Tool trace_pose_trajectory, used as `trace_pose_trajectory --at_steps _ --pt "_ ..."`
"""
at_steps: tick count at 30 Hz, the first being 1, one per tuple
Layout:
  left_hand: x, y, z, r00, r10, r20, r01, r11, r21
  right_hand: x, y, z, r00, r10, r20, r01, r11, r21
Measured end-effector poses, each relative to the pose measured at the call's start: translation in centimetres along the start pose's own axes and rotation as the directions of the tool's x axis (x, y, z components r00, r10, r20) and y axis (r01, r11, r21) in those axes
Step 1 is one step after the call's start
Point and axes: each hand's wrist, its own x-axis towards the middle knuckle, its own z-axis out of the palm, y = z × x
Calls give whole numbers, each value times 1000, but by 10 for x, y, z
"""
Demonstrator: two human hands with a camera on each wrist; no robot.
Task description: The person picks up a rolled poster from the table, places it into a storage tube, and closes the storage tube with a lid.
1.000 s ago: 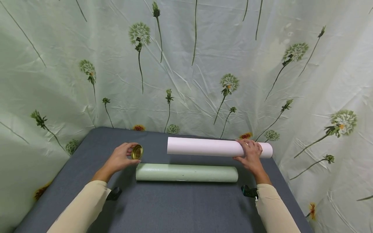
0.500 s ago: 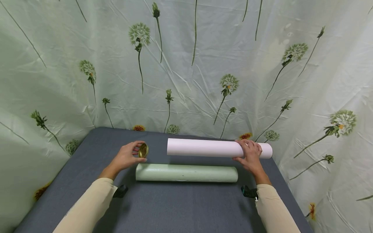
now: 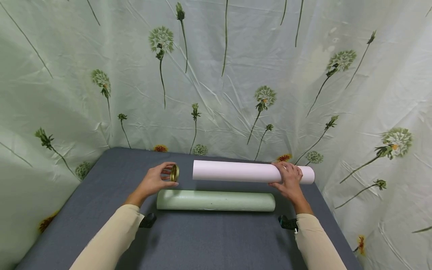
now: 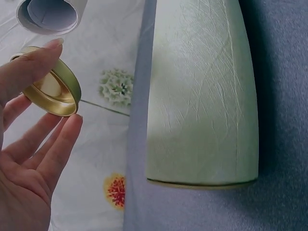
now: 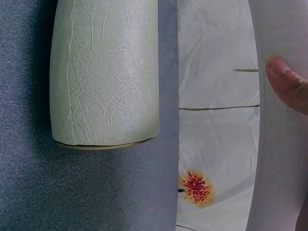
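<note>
My left hand (image 3: pixel 154 181) pinches a round gold metal cap (image 3: pixel 174 173) by its rim, between thumb and fingertips. In the left wrist view the cap (image 4: pixel 62 91) shows its hollow inside, apart from the open end of a pale tube (image 4: pixel 50 14). That end looks hollow, with a curled layer inside. My right hand (image 3: pixel 290 180) grips the same pale pinkish-white tube (image 3: pixel 233 171) near its right end, holding it level above the table. Below it, a light green textured tube (image 3: pixel 216 201) lies crosswise on the table, untouched.
The table (image 3: pixel 202 240) wears a dark blue-grey cloth. Behind and at both sides hangs a pale curtain (image 3: pixel 216 90) printed with dandelions, close to the table's back edge. A thin gold rim (image 4: pixel 202 185) edges the green tube's end.
My left hand has moved to the right with the cap, bringing it closer to the pale tube's left end. The right hand and its tube stay almost still; the green tube has not moved.
</note>
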Motion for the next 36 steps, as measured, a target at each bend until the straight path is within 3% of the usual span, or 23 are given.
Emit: trace_pose_trajectory --at_steps 9,23,28,36 --pt "4 4 4 1000 -1 4 1 995 -104 0 -1 1 1000 -1 3 1 1000 10" --pt "14 10 13 999 -7 52 23 951 -307 -1 -2 2 1000 5 7 -6 1000 22" --pt "17 15 17 997 -10 70 33 939 -343 -1 -2 4 1000 13 10 -14 1000 24" --pt "20 16 23 998 8 63 13 946 -324 -1 -3 3 1000 10 4 -10 1000 18"
